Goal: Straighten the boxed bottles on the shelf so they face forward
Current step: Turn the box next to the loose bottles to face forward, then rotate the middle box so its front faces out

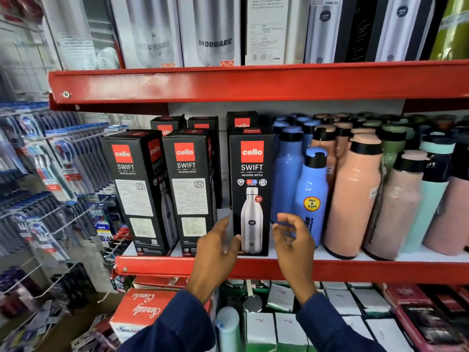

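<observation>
Both hands are spread and empty, the left hand (215,252) nearer the two upright boxes (189,191) left of it, which show their label sides.

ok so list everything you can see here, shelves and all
cello swift boxes: three in the front row, more behind, black with red logo, left of middle shelf; right one shows its bottle picture, the other two their label panels
blue bottles: several, black caps, right of the boxes
peach bottles: several, black caps, further right
mint and green bottles: a few, far right
red shelf edges: two, above and below the middle row
modware boxes: silver-white, top shelf
toothbrush packs: many, blue, pegs at left
white and red boxes: many, below
left hand: open, beside the right box
right hand: open, on its other side
</observation>
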